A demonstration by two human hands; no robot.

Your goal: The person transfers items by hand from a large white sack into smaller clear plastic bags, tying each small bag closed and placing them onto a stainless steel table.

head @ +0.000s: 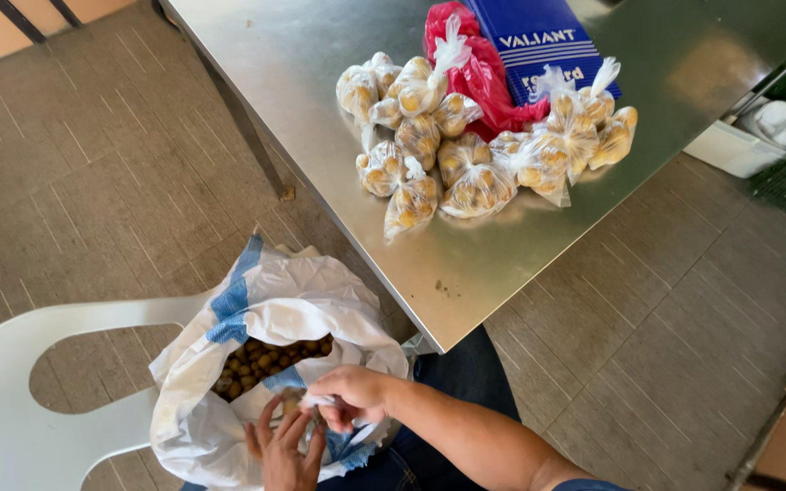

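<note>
A small clear bag point(307, 400) sits just over the big white sack point(229, 400), right between both hands. The right hand point(352, 395) pinches its top from the right. The left hand point(282, 450) cups below, fingers spread.

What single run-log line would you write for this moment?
left hand: under small bag | right hand: pinching small bag | white sack: open, on chair | tied bags: on table
</note>
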